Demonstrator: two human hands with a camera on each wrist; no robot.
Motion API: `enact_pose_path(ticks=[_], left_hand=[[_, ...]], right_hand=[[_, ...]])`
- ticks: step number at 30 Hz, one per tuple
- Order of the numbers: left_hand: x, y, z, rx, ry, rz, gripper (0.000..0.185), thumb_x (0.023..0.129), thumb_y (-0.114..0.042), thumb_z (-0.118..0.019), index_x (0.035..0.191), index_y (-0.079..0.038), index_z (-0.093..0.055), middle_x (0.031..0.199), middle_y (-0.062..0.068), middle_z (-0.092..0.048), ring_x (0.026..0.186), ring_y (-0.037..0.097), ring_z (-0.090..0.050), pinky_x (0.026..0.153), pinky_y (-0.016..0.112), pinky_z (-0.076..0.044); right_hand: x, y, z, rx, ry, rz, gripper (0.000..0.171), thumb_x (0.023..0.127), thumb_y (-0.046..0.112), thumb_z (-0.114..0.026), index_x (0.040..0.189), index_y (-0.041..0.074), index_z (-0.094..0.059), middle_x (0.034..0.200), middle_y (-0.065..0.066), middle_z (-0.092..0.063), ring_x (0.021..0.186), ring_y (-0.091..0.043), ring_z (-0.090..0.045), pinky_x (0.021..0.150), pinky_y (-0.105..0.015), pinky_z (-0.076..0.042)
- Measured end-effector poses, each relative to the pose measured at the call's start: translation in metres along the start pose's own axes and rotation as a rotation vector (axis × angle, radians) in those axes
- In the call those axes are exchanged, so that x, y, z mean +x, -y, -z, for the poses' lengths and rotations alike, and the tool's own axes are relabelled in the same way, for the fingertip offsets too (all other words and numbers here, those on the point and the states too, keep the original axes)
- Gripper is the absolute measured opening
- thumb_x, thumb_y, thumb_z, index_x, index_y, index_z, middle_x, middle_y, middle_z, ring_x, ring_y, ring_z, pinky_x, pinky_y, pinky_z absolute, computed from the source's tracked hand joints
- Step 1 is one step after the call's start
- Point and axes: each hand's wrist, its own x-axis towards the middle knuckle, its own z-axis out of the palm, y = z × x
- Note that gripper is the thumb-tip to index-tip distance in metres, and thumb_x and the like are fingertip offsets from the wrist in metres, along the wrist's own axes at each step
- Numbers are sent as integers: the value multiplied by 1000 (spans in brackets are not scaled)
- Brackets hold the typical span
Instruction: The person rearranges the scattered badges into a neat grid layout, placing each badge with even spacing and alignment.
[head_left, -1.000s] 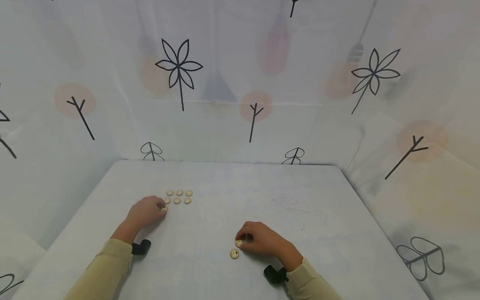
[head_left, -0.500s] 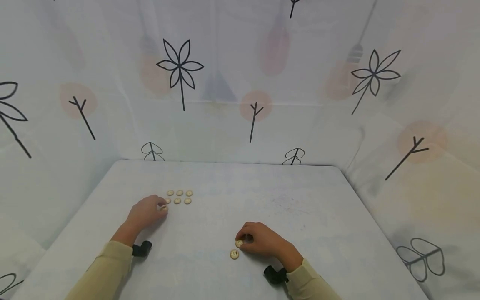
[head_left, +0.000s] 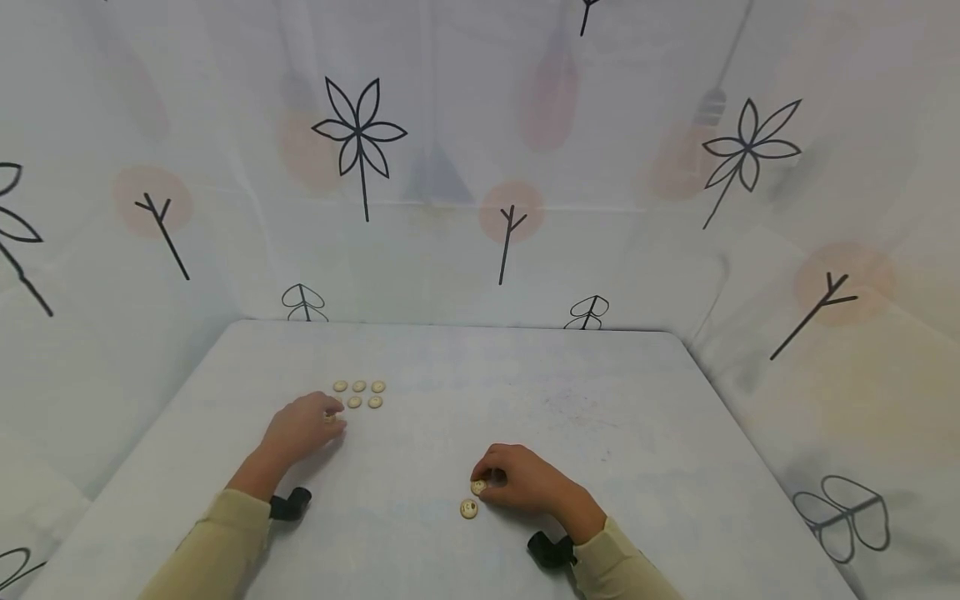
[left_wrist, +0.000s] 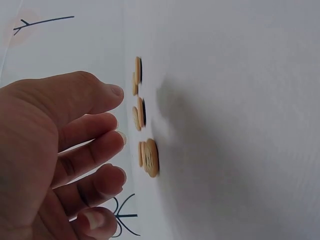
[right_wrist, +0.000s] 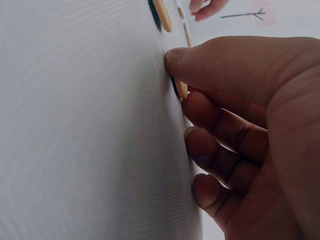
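Two small round beige wooden buttons (head_left: 474,497) lying flat near the table's (head_left: 600,392) front edge in the head view, the farther pinched by the curled right hand (head_left: 525,479); left hand (head_left: 300,427) relaxed beside a button grid (head_left: 358,393). Left wrist view: fingers (left_wrist: 95,150) loose, holding nothing, just beside the stacked-looking discs (left_wrist: 147,157). Right wrist view: thumb and fingertips (right_wrist: 172,55) gripping the button's edge (right_wrist: 181,90), face flat on the table.

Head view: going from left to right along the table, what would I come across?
Left hand → grid of small round buttons → loose button lying alone → right hand, pinching another button against the white table.
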Motion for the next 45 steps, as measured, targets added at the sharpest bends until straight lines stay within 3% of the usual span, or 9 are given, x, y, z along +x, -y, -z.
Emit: enact_pose_path(ticks=[22,35,45], left_hand=[[-18,-41,-6,39,-16,-100,31,85,-32,-71,111,-15,-69,107,1,-68,103,24,-63,87,47,-51],[-27,-53,-15,25,-4,-172,26,85,-34,-71,108,-21,-70,102,-6,-68,97,17,-62,85,42,-52],[-36,-69,-18,3,20,-182,25,84,-33,-73,106,-22,-71,97,-9,-66,89,12,-60,79,34,-52]], right_hand=[[0,0,2,24,8,15,18,89,24,-69,107,24,-71,100,15,-63,86,1,-54,77,-20,-48],[0,-1,1,6,11,3,18,89,25,-69,107,26,-71,100,16,-62,84,1,-53,76,-20,-47],[0,-1,1,13,7,-2,19,89,25,-70,107,26,-71,100,17,-63,84,2,-53,76,-20,-47]])
